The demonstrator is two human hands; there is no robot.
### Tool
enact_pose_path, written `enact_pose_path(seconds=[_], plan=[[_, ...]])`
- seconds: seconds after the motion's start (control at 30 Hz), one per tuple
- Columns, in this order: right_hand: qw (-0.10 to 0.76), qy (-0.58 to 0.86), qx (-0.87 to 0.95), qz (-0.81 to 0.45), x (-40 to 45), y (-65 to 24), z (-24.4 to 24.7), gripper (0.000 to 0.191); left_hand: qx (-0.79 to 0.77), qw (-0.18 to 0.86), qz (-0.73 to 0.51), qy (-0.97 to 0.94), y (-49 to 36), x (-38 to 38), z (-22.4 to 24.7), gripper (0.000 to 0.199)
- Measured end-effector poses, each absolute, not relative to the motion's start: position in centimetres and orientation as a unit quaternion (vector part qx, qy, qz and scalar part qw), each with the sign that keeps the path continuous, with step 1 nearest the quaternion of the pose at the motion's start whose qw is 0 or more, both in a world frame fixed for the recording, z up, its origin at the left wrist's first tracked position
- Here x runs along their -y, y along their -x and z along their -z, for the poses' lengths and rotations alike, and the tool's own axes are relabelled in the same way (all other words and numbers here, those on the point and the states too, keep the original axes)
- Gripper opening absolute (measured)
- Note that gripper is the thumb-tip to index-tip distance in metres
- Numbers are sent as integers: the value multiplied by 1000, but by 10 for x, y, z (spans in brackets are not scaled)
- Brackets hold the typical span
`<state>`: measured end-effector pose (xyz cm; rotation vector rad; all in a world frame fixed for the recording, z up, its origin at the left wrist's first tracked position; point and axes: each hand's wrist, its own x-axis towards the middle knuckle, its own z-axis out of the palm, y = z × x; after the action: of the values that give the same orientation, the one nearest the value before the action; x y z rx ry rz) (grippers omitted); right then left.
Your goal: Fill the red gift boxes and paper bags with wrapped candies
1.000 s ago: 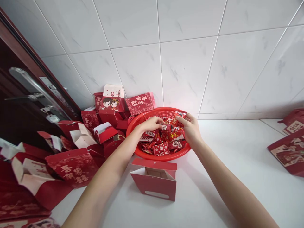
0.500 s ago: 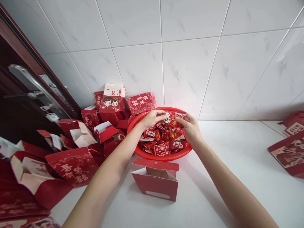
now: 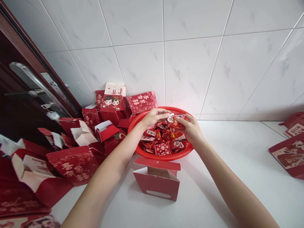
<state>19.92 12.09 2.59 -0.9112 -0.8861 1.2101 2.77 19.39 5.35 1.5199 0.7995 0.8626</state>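
Observation:
A red plastic basket (image 3: 163,157) holds a heap of wrapped candies (image 3: 163,148), mostly red with white and yellow print. Over its far side, my left hand (image 3: 155,117) pinches a candy with a white label (image 3: 170,118) between thumb and fingertips. Close beside it, my right hand (image 3: 191,127) grips a red-wrapped candy (image 3: 176,122) with thumb and fingers. In front of the basket stands a red paper box (image 3: 160,186), its top open and its flap tipped back toward the basket.
Many red boxes crowd the left side, among them one with two cartoon figures (image 3: 113,102) and an open box (image 3: 71,166). A red box (image 3: 288,153) sits at the far right. Behind is a tiled wall (image 3: 190,72); a door handle (image 3: 35,88) is at left.
The white-labelled candy in my left hand has turned slightly and come nearer my right hand. Both hands stay over the basket; the whole view has shifted a little.

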Motion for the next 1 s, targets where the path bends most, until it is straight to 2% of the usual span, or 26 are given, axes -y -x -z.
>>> enact_pose_path(seconds=[0.53,0.73,1.0], plan=[[661,364,418,-506,-118,-200,-25,38,-332,581,-396,-629,-29,-198,-49,43],[637,379,420,-523,-119,-199,-27,43,-314,593,-396,-627,-30,-197,-50,38],[660,377,414,-501,-122,-197,-22,33,-331,605,-375,-620,-36,-200,-47,48]])
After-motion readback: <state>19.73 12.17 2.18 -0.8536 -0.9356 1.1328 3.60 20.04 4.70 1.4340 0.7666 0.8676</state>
